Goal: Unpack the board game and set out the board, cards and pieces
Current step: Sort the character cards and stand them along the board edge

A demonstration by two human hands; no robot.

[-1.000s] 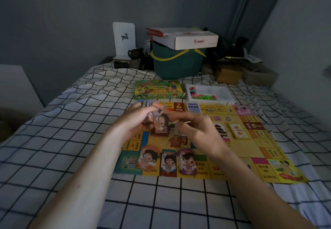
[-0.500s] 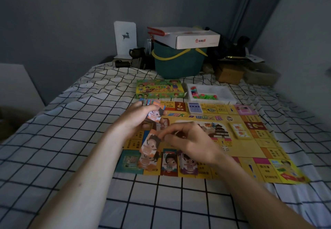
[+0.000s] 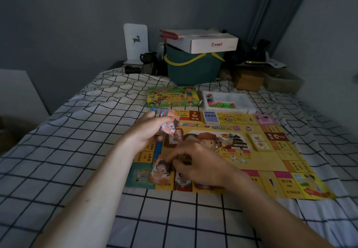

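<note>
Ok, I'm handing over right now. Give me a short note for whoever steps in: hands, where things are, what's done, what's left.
Left hand grips the stack of money notes above the board.
Right hand pinches one orange note over the near-left pile.
Done: board unfolded on the bed; blue deck, yellow deck and dice set out.
Left: sort the remaining notes; coloured pieces remain in the white tray beside the game box.

Head view, close, looking forward-down (single camera) over bed (image 3: 58, 151).
</note>
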